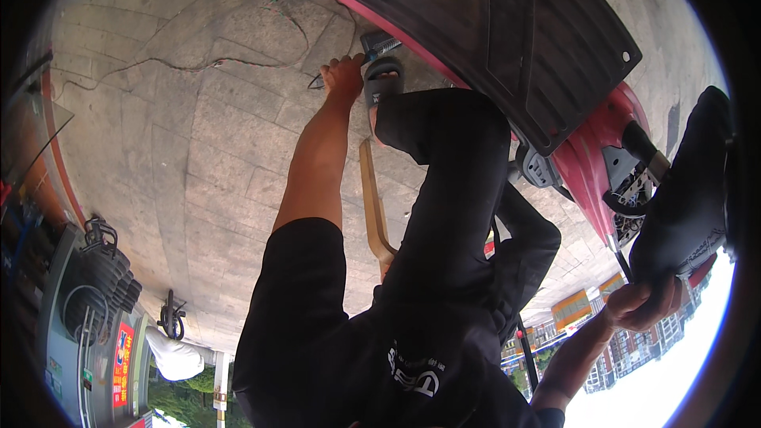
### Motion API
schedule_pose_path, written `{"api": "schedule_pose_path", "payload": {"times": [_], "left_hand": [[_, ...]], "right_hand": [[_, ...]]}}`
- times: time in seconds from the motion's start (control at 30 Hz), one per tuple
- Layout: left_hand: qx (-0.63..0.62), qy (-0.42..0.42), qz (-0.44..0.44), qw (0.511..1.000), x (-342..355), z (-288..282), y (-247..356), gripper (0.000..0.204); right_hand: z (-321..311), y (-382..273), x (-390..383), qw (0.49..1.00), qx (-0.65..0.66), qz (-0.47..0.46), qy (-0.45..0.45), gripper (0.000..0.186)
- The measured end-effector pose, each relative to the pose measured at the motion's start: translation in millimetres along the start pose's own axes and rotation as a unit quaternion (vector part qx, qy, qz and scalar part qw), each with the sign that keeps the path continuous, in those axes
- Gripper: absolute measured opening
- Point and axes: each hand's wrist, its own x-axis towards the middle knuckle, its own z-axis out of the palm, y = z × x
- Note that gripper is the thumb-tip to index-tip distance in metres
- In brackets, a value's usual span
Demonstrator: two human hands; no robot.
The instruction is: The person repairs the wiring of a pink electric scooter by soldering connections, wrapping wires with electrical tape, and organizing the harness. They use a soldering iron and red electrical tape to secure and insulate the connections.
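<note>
A pink scooter (583, 154) with a wide black panel (491, 28) is lying across the top and right of the view, and a person in dark clothes is bending beside it. The right hand (646, 305) is gripping the lower end of a long black seat (682, 190) — its thumb and fingers are curling around the edge. The seat is standing on a slant at the right end of the scooter, just past the pink part, so it is sitting right in the right hand and well apart from the left. The left hand (342, 77) is reaching down to the ground at the left of the scooter. Its fingers are bending, but I cannot tell if they are gripping anything. A small dark thing with some blue on it (380, 42) is lying by the pink edge of the scooter, very near the left hand — I cannot tell if they are touching. A foot in a grey sandal (384, 79) is resting between that hand and the scooter. A thin twisted wire (222, 62) is winding over the paving (214, 131), going away to the left of the scooter. A tan strip (369, 190) is showing behind the sandal, also left of the scooter.
</note>
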Motion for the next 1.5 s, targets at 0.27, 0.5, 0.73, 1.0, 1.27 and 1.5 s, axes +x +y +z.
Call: {"api": "schedule_pose_path", "payload": {"times": [0.27, 0.5, 0.73, 1.0, 1.27, 1.5], "left_hand": [[0.078, 0.092, 0.014, 0.993, 18, -32, 26, 0.04], [-0.32, 0.23, 0.141, 0.908, -44, -177, 57, 0.018], [-0.245, 0.467, 0.122, 0.841, 21, -269, 137, 0.044], [-0.274, 0.38, -0.127, 0.875, 75, -281, 158, 0.036], [-0.162, 0.462, -0.041, 0.871, 79, -272, 145, 0.032], [-0.104, 0.484, 0.0, 0.869, 78, -271, 141, 0.031]], "right_hand": [[-1, -6, -1, 0.999, 0.001, 0.033, -0.009, 0.042], [1, -8, 2, 0.999, 0.034, 0.026, 0.008, 0.04], [-1, -20, 7, 0.993, 0.092, 0.076, 0.006, 0.036], [1, -27, 20, 0.983, 0.156, 0.086, 0.042, 0.027], [-2, -27, 21, 0.979, 0.177, 0.099, 0.033, 0.023], [-2, -26, 22, 0.979, 0.174, 0.098, 0.039, 0.023]]}}
